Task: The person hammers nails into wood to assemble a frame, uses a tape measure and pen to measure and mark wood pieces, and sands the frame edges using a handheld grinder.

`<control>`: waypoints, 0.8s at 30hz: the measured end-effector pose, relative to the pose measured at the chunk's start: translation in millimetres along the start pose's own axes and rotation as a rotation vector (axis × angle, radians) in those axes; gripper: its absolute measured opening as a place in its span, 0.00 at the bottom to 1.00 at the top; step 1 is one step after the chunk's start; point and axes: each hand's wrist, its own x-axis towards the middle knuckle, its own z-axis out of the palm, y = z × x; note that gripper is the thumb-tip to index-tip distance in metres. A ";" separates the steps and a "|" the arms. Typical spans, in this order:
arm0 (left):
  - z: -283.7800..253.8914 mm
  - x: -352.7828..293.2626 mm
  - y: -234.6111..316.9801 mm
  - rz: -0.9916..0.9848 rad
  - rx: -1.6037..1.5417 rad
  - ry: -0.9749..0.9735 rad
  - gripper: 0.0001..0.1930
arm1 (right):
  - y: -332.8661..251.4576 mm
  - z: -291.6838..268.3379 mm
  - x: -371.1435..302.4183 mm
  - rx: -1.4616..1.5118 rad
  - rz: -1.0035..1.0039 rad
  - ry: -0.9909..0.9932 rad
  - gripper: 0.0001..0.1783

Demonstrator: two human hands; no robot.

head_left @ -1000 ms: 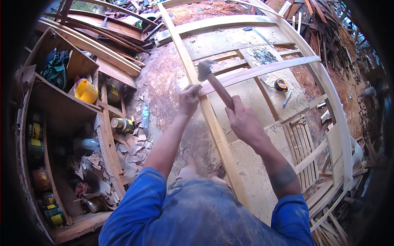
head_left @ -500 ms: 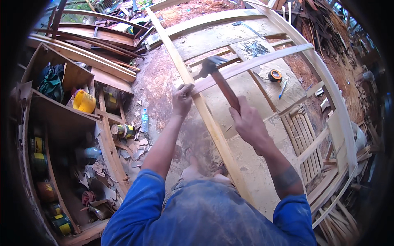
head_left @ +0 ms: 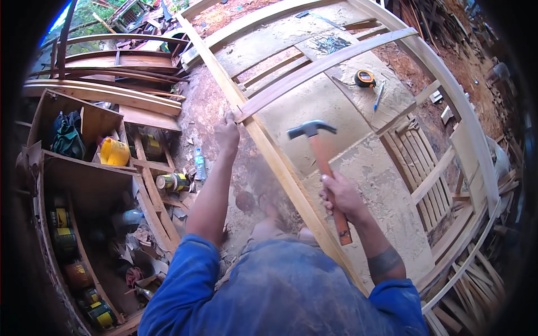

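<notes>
Hammer [head_left: 316, 147] is now rising back off the joint; right hand [head_left: 338, 196] is gripping its handle, left hand [head_left: 227, 133] is pinching the cross slat [head_left: 319, 68] end, steadying it against the long rail [head_left: 274, 159].

A hammer [head_left: 322, 168] at centre has a dark grey head and reddish-brown handle. The pale tan wooden frame [head_left: 280, 168] crosses the middle. Upper right, a yellow-black tape measure [head_left: 365, 78]; left, a yellow container [head_left: 114, 152]. Blue sleeves [head_left: 185, 280] below.

Hammer [head_left: 320, 162] handle's middle vanishes inside the right hand [head_left: 339, 197]. At ten o'clock, the left hand [head_left: 227, 133] hides whatever its fingertips pinch at the rail joint. Shelf cans [head_left: 66, 238] at eight o'clock sit too dark to tell.
</notes>
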 end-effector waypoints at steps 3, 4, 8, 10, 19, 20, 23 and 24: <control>2.5 -2.3 2.2 0.021 0.002 0.035 0.22 | 10.9 4.1 7.2 -0.060 0.072 -0.141 0.12; 3.7 1.1 -3.5 0.018 0.001 0.045 0.22 | 12.7 1.1 10.7 -0.058 0.063 -0.163 0.12; 9.1 11.9 -19.0 0.111 -0.021 0.089 0.22 | 2.0 -1.5 15.4 -0.039 0.031 -0.097 0.11; 10.5 10.0 -16.2 0.106 -0.036 0.066 0.22 | -2.7 -3.6 19.7 -0.065 0.012 -0.063 0.10; -7.9 -8.3 9.0 0.000 -0.237 -0.058 0.21 | -32.3 26.5 28.7 -0.790 -0.573 0.185 0.16; -7.7 -19.2 28.1 -0.018 -0.157 -0.039 0.21 | -37.7 28.5 32.7 -0.812 -0.618 0.175 0.17; -9.5 -8.0 11.4 -0.052 -0.097 -0.024 0.22 | -61.2 43.7 45.1 -0.891 -0.669 0.106 0.14; -8.9 -4.8 5.8 -0.041 -0.089 -0.017 0.22 | -64.7 47.9 45.5 -0.891 -0.672 0.104 0.14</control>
